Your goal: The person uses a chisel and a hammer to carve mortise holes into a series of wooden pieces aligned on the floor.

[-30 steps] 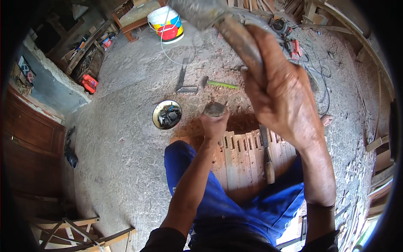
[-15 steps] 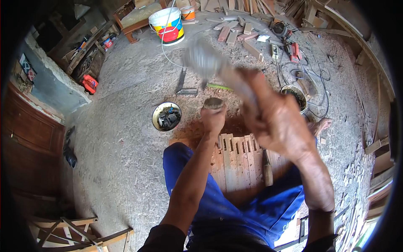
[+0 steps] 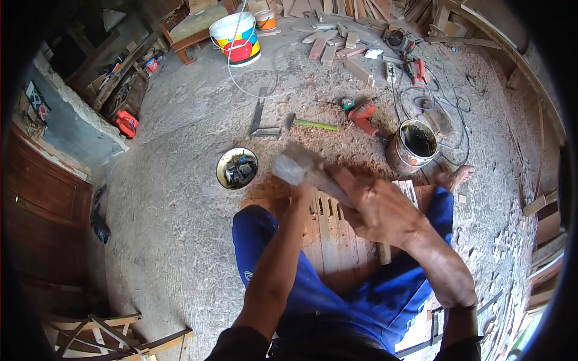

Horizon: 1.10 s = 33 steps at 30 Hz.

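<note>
My right hand [image 3: 382, 213] is wrapped round the handle of a heavy mallet [image 3: 292, 168], its worn grey head down over my left hand [image 3: 301, 194]. My left hand grips an upright, round-topped handle, now mostly hidden behind the mallet head. Below both hands, several light wooden strips with cut slots [image 3: 328, 246] lie side by side between my blue-trousered legs. A wooden-handled tool [image 3: 384, 254] lies on the strips, partly covered by my right hand. A pot of dark metal pieces [image 3: 238, 168] stands left of my hands.
Beyond are a green-handled hammer [image 3: 316, 124], a metal square [image 3: 265, 131], a red drill [image 3: 364, 117], a paint-stained can [image 3: 412, 144] and cords. A colourful bucket [image 3: 236, 39] and wood offcuts [image 3: 334, 51] stand or lie behind. A wooden door [image 3: 45, 186] is at left.
The mallet in my right hand has swung down from high at the top of the view onto my left hand's handle. My left hand stays in about the same place.
</note>
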Available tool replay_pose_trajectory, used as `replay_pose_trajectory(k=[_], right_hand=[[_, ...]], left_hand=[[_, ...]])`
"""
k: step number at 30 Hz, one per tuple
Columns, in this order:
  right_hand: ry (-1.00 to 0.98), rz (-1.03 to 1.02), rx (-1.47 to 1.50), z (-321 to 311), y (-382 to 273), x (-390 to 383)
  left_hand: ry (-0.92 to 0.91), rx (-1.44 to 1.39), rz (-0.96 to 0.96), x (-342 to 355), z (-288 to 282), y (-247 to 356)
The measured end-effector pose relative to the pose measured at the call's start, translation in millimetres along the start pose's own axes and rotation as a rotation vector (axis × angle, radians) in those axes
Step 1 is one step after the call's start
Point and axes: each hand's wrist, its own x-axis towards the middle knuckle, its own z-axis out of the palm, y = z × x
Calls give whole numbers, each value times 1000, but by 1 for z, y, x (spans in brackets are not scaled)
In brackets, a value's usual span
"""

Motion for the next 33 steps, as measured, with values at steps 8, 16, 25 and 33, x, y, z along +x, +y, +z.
replay_pose_trajectory(k=[8,16,25,33], right_hand=[[795,-72,150,-50,-12,64],[-57,9,21,14,25,-5],[792,-4,347,-71,-27,87],[-85,-41,-50,29,43,11]], left_hand=[[179,55,125,-11,7,9],[-46,-232,312,-48,9,16],[98,-102,-101,17,4,-22],[80,68,302,-19,16,-7]])
